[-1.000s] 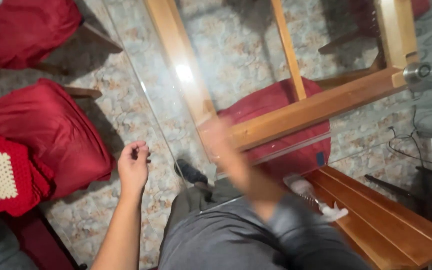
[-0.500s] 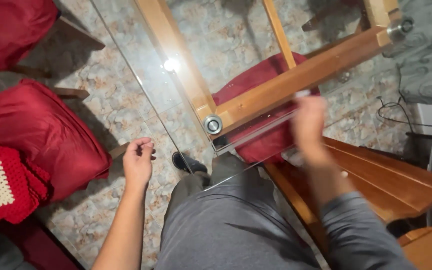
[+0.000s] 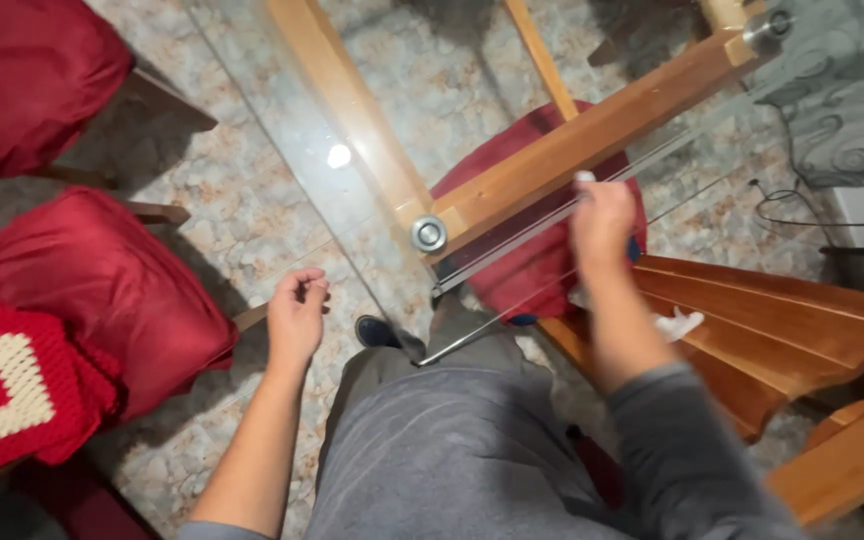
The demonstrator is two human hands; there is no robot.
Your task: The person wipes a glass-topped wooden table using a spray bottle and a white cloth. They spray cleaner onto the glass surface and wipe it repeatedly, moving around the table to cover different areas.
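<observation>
1. White cloth (image 3: 586, 178), small and blurred, pinched in the right hand (image 3: 602, 215) and pressed on the glass bench top (image 3: 302, 150) near its near-right edge.
2. That edge's long axis runs near-left to far-right; the cloth sits on this line, right of the round metal fitting (image 3: 429, 234).
3. Right arm reaches forward, sleeve grey; this hand is the one on the glass.
4. Left hand (image 3: 297, 310) hangs off the bench's left side, fingers loosely curled, holding nothing.
5. Red cushioned chairs (image 3: 102, 290) far left; wooden slats (image 3: 752, 320) right, with a white spray bottle (image 3: 677, 322).
</observation>
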